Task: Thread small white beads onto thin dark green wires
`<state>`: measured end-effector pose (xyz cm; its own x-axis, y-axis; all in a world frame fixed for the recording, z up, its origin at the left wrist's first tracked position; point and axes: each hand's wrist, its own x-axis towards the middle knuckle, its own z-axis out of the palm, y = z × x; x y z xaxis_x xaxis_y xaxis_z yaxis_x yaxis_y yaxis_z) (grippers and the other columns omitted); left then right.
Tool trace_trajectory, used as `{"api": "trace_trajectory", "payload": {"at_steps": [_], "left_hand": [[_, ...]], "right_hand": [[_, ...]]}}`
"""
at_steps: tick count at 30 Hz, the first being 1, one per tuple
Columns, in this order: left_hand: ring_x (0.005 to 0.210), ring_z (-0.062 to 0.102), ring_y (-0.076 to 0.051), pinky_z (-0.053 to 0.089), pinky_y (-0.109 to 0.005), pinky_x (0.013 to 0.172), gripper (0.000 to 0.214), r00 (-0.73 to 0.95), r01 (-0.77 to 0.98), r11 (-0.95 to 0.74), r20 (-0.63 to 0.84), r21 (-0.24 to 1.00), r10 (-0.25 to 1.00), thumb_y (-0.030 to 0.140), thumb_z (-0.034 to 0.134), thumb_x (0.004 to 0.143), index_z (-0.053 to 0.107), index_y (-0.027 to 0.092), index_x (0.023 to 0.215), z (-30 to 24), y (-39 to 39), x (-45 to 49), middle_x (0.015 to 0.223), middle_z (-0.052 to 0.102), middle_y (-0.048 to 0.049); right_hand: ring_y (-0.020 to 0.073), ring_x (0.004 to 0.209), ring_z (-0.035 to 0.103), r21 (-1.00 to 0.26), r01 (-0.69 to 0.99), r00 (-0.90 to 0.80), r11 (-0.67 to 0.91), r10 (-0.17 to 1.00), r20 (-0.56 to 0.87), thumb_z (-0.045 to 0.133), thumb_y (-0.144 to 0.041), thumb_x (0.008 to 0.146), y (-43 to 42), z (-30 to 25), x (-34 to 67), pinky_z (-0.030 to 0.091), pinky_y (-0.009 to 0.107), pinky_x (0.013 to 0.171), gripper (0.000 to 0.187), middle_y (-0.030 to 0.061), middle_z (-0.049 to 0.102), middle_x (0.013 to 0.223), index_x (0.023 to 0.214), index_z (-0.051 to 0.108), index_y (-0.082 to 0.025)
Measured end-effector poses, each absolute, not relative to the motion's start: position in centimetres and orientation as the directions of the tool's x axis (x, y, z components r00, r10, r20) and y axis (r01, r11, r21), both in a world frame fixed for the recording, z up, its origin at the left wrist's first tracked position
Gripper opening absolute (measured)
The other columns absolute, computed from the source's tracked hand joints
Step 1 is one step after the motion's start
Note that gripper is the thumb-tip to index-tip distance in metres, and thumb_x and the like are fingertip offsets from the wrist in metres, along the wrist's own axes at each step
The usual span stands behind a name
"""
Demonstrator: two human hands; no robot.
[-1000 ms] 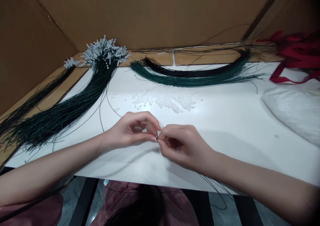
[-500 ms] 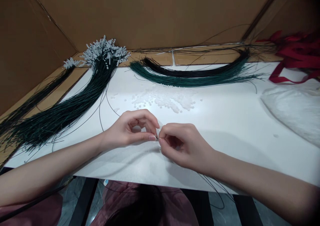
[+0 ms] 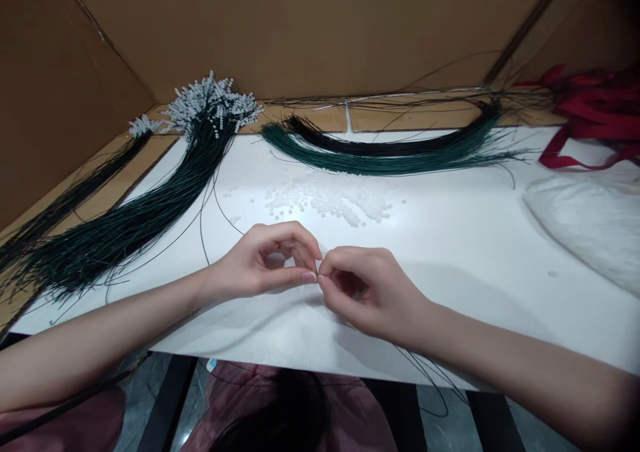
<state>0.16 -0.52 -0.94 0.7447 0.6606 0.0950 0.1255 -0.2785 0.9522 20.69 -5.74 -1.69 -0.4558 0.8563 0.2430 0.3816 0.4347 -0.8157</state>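
My left hand (image 3: 265, 265) and my right hand (image 3: 367, 289) meet fingertip to fingertip over the white table (image 3: 450, 252), near its front edge. Both are closed in a pinch. Between them is something very small and dark that I cannot make out. A thin dark cord (image 3: 430, 379) trails from under my right hand down past the table's front edge. A scatter of small white beads (image 3: 335, 202) lies just beyond my hands.
A thick bundle of green cords with white bead tips (image 3: 165, 192) fans out at the left. A curved bundle of green and black cords (image 3: 390, 155) lies at the back. Red ribbon (image 3: 590, 119) sits far right, a clear plastic bag (image 3: 590, 225) below it. Cardboard walls surround the table.
Almost nothing has moved. My fingertips have closed slightly tighter together, and the tiny dark point between them is now hidden.
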Motion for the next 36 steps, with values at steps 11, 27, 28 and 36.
{"api": "trace_trajectory", "payload": {"at_steps": [11, 27, 28, 36], "left_hand": [[0.080, 0.067, -0.013, 0.054, -0.022, 0.074, 0.021, 0.764, 0.122, -0.244, 0.066, 0.962, 0.642, 0.014, 0.071, 0.082, 0.060, 0.015, 0.100, -0.8, -0.5, 0.2, 0.087, 0.069, -0.0038], [0.073, 0.063, -0.012, 0.048, -0.021, 0.065, 0.020, 0.724, 0.109, -0.277, 0.115, 0.955, 0.680, 0.018, 0.064, 0.088, 0.055, 0.017, 0.105, -1.0, -0.7, 0.4, 0.080, 0.066, -0.0020], [0.075, 0.063, -0.012, 0.048, -0.021, 0.067, 0.019, 0.725, 0.101, -0.274, 0.118, 0.956, 0.678, 0.018, 0.064, 0.088, 0.055, 0.017, 0.104, -1.0, -0.6, 0.4, 0.081, 0.065, -0.0020], [0.078, 0.064, -0.013, 0.048, -0.026, 0.074, 0.021, 0.697, 0.003, -0.145, 0.102, 0.989, 0.710, 0.021, 0.065, 0.088, 0.053, 0.018, 0.105, -1.5, 0.2, 0.2, 0.082, 0.065, -0.0015]], "right_hand": [[0.0045, 0.052, 0.039, -0.817, 0.375, -0.456, 0.438, 0.855, 0.248, 0.053, -0.010, 0.082, -5.7, -1.7, 20.7, 0.031, 0.017, 0.051, 0.016, -0.0046, 0.045, 0.058, 0.067, 0.054, -0.014], [0.0047, 0.050, 0.038, -0.900, 0.311, -0.468, 0.304, 0.874, 0.133, 0.054, -0.010, 0.078, -5.1, -1.4, 20.9, 0.032, 0.018, 0.049, 0.009, -0.0063, 0.043, 0.056, 0.070, 0.055, -0.014], [0.0046, 0.050, 0.037, -0.916, 0.289, -0.474, 0.279, 0.873, 0.117, 0.054, -0.008, 0.076, -5.0, -1.3, 20.9, 0.031, 0.017, 0.049, 0.010, -0.0064, 0.042, 0.056, 0.069, 0.053, -0.015], [0.0058, 0.051, 0.041, -0.991, 0.135, -0.515, -0.024, 0.852, -0.091, 0.049, -0.016, 0.085, -3.7, -0.8, 21.6, 0.030, 0.018, 0.046, 0.014, -0.0038, 0.048, 0.060, 0.081, 0.062, -0.012]]}}
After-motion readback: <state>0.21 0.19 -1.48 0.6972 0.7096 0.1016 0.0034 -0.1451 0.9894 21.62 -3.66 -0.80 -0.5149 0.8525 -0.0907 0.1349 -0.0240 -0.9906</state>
